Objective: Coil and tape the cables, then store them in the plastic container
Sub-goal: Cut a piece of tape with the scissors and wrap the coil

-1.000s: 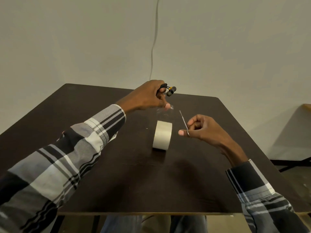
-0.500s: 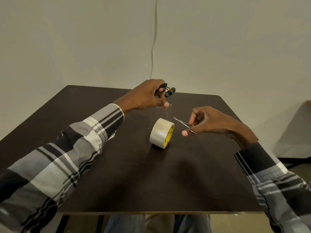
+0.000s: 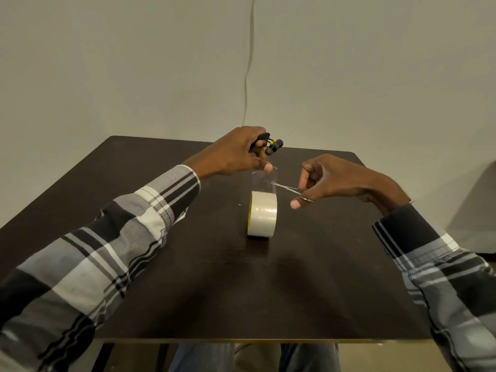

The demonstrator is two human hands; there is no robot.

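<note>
**Q:** Two hands are in view — what is each one doing?

**A:** Both reach forward over a dark brown wooden table (image 3: 134, 210), out of grey, black and white plaid sleeves (image 3: 115, 251). The left hand (image 3: 236, 154) has its fingers curled round a coiled black earphone cable with dark earbuds and small yellow accents (image 3: 271, 146), held above the far part of the table. Its thumb and a finger also pinch the free end of a clear strip of tape (image 3: 263, 181).

**Q:** And the right hand?

**A:** The right hand (image 3: 332, 178) grips a small pair of silver metal scissors (image 3: 290, 188), fingers and thumb through the loops. The blades point left and reach the clear strip's edge; whether they are parted I cannot tell.

**Q:** Where does the strip come from?

**A:** It rises from a cream-coloured roll of tape with a yellow inner core (image 3: 262, 213), standing on edge near the table's middle, just below both hands.

**Q:** Anything else?

**A:** A thin pale cord (image 3: 248, 63) hangs down the plain wall behind.
</note>
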